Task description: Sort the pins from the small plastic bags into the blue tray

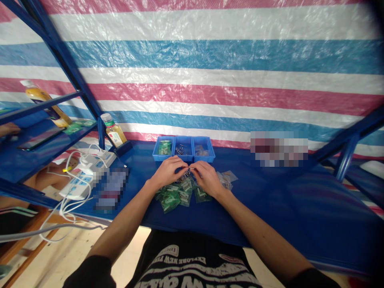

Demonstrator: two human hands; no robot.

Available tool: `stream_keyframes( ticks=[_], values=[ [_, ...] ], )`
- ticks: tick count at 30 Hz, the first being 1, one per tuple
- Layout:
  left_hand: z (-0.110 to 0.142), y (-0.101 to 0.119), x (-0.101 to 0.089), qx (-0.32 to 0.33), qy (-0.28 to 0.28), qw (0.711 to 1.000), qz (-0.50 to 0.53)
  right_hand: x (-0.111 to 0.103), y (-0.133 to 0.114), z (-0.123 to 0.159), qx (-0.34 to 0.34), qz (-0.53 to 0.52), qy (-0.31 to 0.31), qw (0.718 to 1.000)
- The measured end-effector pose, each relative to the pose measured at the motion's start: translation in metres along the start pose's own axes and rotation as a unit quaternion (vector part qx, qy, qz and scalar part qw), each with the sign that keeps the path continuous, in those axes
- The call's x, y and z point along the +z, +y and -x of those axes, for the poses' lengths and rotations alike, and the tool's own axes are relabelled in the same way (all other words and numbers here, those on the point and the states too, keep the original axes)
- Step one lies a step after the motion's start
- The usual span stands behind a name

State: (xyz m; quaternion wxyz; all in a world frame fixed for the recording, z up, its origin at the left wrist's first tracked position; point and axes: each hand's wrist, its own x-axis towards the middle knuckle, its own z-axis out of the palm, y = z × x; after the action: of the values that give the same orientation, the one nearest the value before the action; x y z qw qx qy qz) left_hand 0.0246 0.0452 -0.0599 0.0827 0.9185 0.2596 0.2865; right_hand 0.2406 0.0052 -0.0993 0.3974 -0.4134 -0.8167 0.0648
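Observation:
My left hand (170,172) and my right hand (207,178) meet above the table, fingertips pinched almost together. Between the fingers of my right hand shows a small shiny metal piece (192,168), thin and pin-like, too small to name surely. Whatever the left fingertips grip is hidden. Under and in front of the hands lies a pile of small clear plastic bags (171,200) with green and metal contents. Just behind the hands stands a blue three-part bin (183,158), with green packets (165,148) at left, metal pins or screws (180,150) in the middle and clear packets (201,151) at right.
More clear bags (228,179) lie right of my right hand. On the left are a blurred-out flat object (112,188), white power strips (78,184) with tangled cables and a drink bottle (114,130). Blue frame posts (346,160) flank the table; another person's hand (9,129) shows far left.

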Motion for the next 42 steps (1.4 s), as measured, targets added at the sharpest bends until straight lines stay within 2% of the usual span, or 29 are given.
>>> stream_keyframes(
  ticks=[9,30,42],
  values=[
    [-0.0006,0.0031,-0.0002,0.006,-0.003,1.000,0.016,-0.0010,-0.0009,0.0003,0.007,-0.009,0.026,1.000],
    [-0.0021,0.0084,0.0000,0.008,-0.004,1.000,0.014,-0.0028,-0.0005,0.0012,0.040,0.016,0.009,0.999],
    [-0.0021,0.0077,0.0011,0.011,0.000,1.000,0.010,-0.0029,-0.0018,0.0009,0.020,-0.003,0.004,1.000]
  ],
)
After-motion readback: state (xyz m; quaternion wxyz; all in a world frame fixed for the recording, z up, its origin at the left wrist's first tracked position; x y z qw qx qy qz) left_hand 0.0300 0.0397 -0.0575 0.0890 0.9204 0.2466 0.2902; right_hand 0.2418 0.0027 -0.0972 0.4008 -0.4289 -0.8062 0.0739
